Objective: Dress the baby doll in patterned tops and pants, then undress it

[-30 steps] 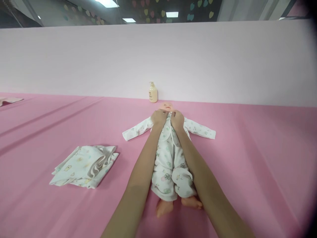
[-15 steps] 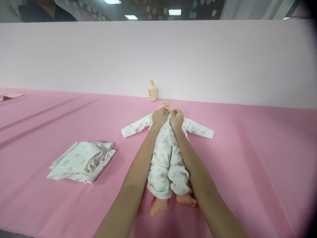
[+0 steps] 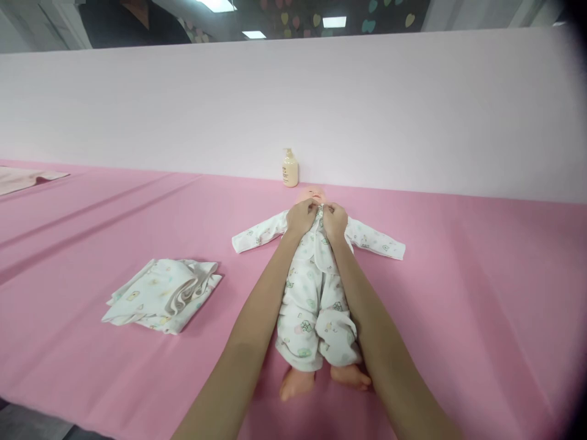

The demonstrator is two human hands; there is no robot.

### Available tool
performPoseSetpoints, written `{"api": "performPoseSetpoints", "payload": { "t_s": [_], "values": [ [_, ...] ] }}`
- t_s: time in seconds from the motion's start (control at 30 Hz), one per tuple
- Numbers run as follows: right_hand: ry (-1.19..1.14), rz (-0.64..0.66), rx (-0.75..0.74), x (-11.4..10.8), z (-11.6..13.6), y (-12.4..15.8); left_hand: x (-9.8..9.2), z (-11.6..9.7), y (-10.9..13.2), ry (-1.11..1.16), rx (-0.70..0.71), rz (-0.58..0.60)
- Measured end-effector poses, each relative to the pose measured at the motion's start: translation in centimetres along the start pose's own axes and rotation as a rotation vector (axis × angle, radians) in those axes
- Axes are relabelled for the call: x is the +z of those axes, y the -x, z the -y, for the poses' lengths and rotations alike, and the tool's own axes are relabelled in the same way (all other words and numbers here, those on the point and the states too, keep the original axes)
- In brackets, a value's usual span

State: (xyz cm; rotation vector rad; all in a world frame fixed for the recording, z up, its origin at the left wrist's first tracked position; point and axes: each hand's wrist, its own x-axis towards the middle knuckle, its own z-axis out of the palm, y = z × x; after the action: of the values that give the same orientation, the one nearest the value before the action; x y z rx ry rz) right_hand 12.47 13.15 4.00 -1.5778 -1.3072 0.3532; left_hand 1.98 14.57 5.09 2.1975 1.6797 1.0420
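White printed cotton is bunched between the fingertips of both hands at the doll's neckline: the left hand (image 3: pixel 301 218) and the right hand (image 3: pixel 334 220) sit knuckle to knuckle, fingers curled tight and pinching the two front edges of the romper (image 3: pixel 314 293) just under the chin. Both forearms run up from the near edge of the view, flanking the body on either side and touching the cloth along the legs.

Between the hands the garment's front is still parted in a narrow slit running down the chest. The doll (image 3: pixel 310 195) lies on its back, head toward the wall, only a small part of the head showing above the hands. Its sleeves are spread flat to left and right, and two bare feet (image 3: pixel 298 384) stick out of the leg cuffs nearest the person. The romper is white with small green and pink prints.

Bare pink table cover (image 3: pixel 458 293) stretches wide to the right of the doll. To the left, well apart, lies a folded stack of printed cloths (image 3: pixel 162 294). A cream pump bottle (image 3: pixel 290 168) stands just beyond the head, against the pale partition wall (image 3: pixel 413 116). The table's near edge shows at lower left.
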Motion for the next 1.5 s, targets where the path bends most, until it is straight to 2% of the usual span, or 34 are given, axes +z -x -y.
{"api": "performPoseSetpoints", "payload": {
  "t_s": [0.37,0.57,0.77,0.93,1.13,1.37,1.5],
  "values": [
    [0.023,-0.044,-0.013,0.3,-0.3,-0.3,0.1,0.2,0.0,0.067,-0.018,-0.045],
    [0.052,0.080,0.001,-0.2,-0.1,-0.7,-0.1,0.0,0.0,0.090,-0.044,-0.048],
    [0.152,0.106,-0.001,-0.5,0.5,-0.4,0.0,0.2,-0.1,0.122,-0.051,-0.085],
    [0.134,0.118,-0.007,-0.5,0.4,-0.3,0.2,0.5,-0.3,0.113,-0.028,-0.073],
    [0.019,0.126,0.032,-0.5,-0.1,-0.7,0.0,0.7,-0.3,0.253,0.064,-0.103],
    [-0.020,0.199,-0.088,-1.2,-0.3,-1.3,-0.5,0.9,-0.5,0.386,0.102,-0.023],
    [-0.062,0.325,-0.069,-2.5,0.3,-1.5,-1.4,1.0,-1.0,0.405,0.088,0.138]
  ]
}}
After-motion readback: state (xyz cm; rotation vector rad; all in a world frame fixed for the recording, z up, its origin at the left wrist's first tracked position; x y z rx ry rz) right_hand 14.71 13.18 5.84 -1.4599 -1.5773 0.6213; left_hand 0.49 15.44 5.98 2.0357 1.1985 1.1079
